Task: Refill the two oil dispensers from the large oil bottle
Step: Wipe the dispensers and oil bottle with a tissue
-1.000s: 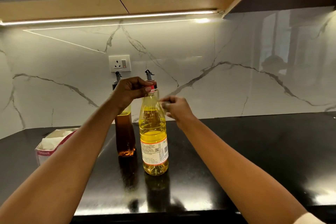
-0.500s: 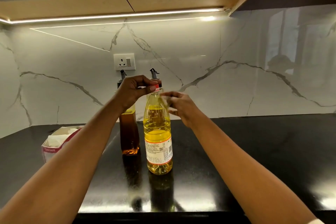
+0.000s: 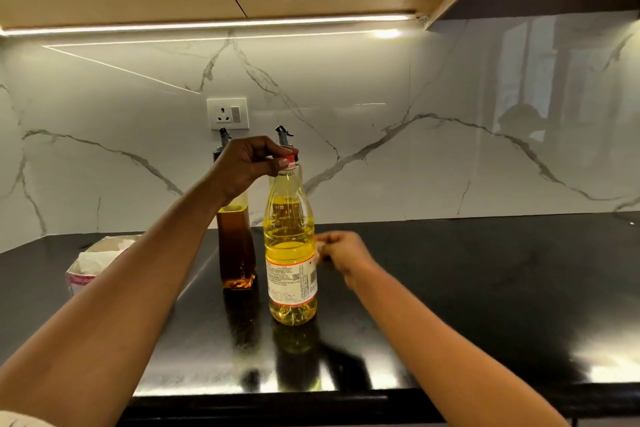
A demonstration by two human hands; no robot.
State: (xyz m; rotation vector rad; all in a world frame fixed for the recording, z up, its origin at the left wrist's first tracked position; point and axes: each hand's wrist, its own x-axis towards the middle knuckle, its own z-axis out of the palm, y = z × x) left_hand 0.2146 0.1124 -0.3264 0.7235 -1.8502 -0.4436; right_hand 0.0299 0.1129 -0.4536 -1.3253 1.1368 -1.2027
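The black counter [image 3: 485,288] holds everything. The big oil bottle [image 3: 290,253] stands on it, full of yellow oil. Just behind stand the brown oil dispenser [image 3: 237,246] and the second oil dispenser [image 3: 284,135], which is mostly hidden. A tissue box [image 3: 93,263] sits at the left. The left hand [image 3: 247,163] pinches the bottle's red cap [image 3: 291,159]. The right hand [image 3: 341,251] is low beside the bottle and blurry. Nobody can tell if it holds anything.

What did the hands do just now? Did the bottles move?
The right hand dropped from beside the bottle top down to the label side of the large oil bottle; whether it holds anything is too blurred to tell. The left hand kept gripping the red cap. The bottle, the dark dispenser and the rear dispenser stayed put.
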